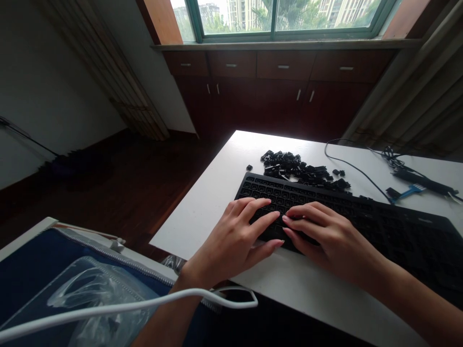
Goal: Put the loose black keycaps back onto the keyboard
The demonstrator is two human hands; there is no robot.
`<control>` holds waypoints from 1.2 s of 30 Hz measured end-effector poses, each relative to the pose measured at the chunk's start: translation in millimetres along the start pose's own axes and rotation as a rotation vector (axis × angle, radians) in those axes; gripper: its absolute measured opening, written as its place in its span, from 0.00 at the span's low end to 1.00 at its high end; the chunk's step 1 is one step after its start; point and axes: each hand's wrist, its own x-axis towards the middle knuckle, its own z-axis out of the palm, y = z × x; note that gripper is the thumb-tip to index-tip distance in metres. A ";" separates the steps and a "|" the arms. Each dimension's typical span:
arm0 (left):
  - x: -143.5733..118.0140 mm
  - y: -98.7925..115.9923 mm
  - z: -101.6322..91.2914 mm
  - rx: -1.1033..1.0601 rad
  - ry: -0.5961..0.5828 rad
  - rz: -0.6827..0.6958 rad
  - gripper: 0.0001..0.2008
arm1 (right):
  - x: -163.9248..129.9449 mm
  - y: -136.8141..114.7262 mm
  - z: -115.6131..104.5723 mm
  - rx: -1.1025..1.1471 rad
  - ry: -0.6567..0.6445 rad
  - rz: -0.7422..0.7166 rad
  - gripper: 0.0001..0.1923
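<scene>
A black keyboard (379,226) lies on a white table (224,193), and many of its keycaps are off. My left hand (235,241) rests flat on its left end with the fingers spread. My right hand (321,236) lies beside it, its fingertips pressing on the keyboard where the two hands meet. What sits under the fingertips is hidden. A pile of loose black keycaps (300,171) lies just behind the keyboard, and one stray keycap (249,167) sits to its left.
A black cable (356,168) runs across the table's right side to a blue-handled tool (407,193) and a dark device (423,180). A blue zipped bag with clear plastic (83,289) sits at lower left. A white cord (144,303) crosses my left forearm. Wooden cabinets stand below the window.
</scene>
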 end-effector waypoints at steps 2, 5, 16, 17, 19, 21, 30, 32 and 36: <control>-0.2 -0.1 0.3 0.001 0.003 -0.017 0.25 | 0.9 -0.1 -0.2 0.007 -0.005 0.006 0.08; -0.7 -0.7 0.3 0.009 0.017 -0.035 0.24 | 1.7 0.3 0.1 0.011 -0.009 0.012 0.06; -2.2 -1.3 1.0 0.036 0.031 -0.004 0.23 | 3.1 2.0 3.3 -0.024 -0.029 -0.003 0.08; -1.9 -1.7 -0.6 0.042 0.044 0.000 0.23 | 2.0 1.8 3.8 -0.034 -0.024 -0.010 0.09; 3.2 -5.7 -7.2 0.067 0.086 -0.009 0.21 | -0.5 1.3 4.9 -0.056 -0.009 -0.024 0.10; 17.3 -16.0 -17.6 0.121 0.133 -0.050 0.18 | -2.2 0.6 5.5 -0.082 0.004 -0.035 0.11; 127.6 -101.7 -34.1 0.227 -0.214 -0.283 0.16 | -5.2 -3.1 3.9 -0.129 0.075 -0.193 0.17; 132.2 -111.8 -28.6 0.192 -0.226 -0.290 0.15 | -6.8 -3.3 4.0 -0.105 0.065 -0.189 0.17; 124.4 -119.2 -22.0 0.082 -0.215 -0.274 0.11 | -7.9 -3.0 4.6 -0.045 0.053 -0.153 0.18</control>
